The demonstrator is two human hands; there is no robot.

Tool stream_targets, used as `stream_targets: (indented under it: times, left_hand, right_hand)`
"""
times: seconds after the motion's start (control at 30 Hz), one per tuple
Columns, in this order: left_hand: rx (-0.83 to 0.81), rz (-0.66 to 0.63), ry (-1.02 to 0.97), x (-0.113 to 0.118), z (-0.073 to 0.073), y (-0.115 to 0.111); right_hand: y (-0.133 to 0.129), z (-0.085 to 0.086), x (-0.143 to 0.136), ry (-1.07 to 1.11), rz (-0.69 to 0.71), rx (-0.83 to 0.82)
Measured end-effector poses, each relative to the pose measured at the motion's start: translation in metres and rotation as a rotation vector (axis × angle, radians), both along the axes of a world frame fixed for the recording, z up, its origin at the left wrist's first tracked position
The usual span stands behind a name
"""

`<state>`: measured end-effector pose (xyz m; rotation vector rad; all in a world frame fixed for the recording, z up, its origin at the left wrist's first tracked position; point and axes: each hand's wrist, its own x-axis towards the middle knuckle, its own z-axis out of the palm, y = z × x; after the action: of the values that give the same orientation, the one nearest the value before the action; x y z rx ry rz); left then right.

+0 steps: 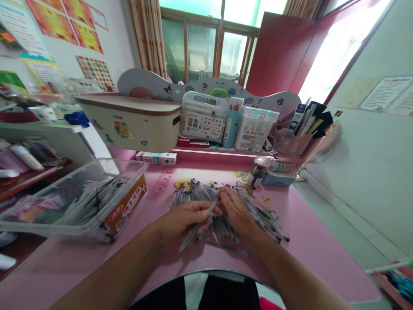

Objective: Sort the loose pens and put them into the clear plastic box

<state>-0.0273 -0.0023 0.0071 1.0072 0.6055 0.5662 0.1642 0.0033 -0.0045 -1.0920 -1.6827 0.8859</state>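
Observation:
My left hand (190, 215) is closed around a slim, clear pen (192, 237), whose lower end slants down toward the desk's front edge. My right hand (235, 209) meets it at the pen's upper end, thumb and fingers pinched together there. Below and behind both hands spreads a heap of pens (203, 189), clear-barrelled and many with black ends. More pens (263, 217) fan out to the right of my right hand. One single pen (226, 247) lies crosswise in front of the heap.
On the left stands a clear plastic bin (142, 170) holding more pens. A lidded cream box (135, 129), a marker case (204, 118) and a pen holder (290, 144) line the back shelf. A jar of pens (257, 172) sits by a blue box (279, 178) on the pink desk (309, 258).

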Motion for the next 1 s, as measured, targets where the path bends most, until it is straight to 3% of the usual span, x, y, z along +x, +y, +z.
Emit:
stream_targets:
  times: [0.27, 0.4, 0.5, 0.6, 0.77, 1.0]
  left_hand:
    - [-0.028, -0.021, 0.003, -0.003, -0.004, 0.001]
    - [-0.058, 0.036, -0.037, -0.002, -0.007, 0.003]
    - [-0.067, 0.112, -0.136, 0.002, -0.007, 0.002]
    - [0.063, 0.244, -0.181, 0.005, -0.007, 0.001]
    - [0.329, 0.419, -0.028, 0.007, -0.012, 0.001]
    - [0.114, 0.552, -0.192, 0.014, -0.009, 0.005]
  right_hand:
    - [0.001, 0.003, 0.004, -0.025, 0.029, -0.082]
    - [0.001, 0.003, 0.003, -0.001, 0.052, -0.108]
    - [0.003, 0.0, 0.003, 0.067, -0.012, -0.139]
    - [0.005, -0.004, 0.003, 0.112, -0.096, -0.167]
    - [0.008, -0.009, 0.005, 0.049, -0.13, -0.07]
    - [0.0, -0.003, 0.002, 0.023, -0.048, -0.046]
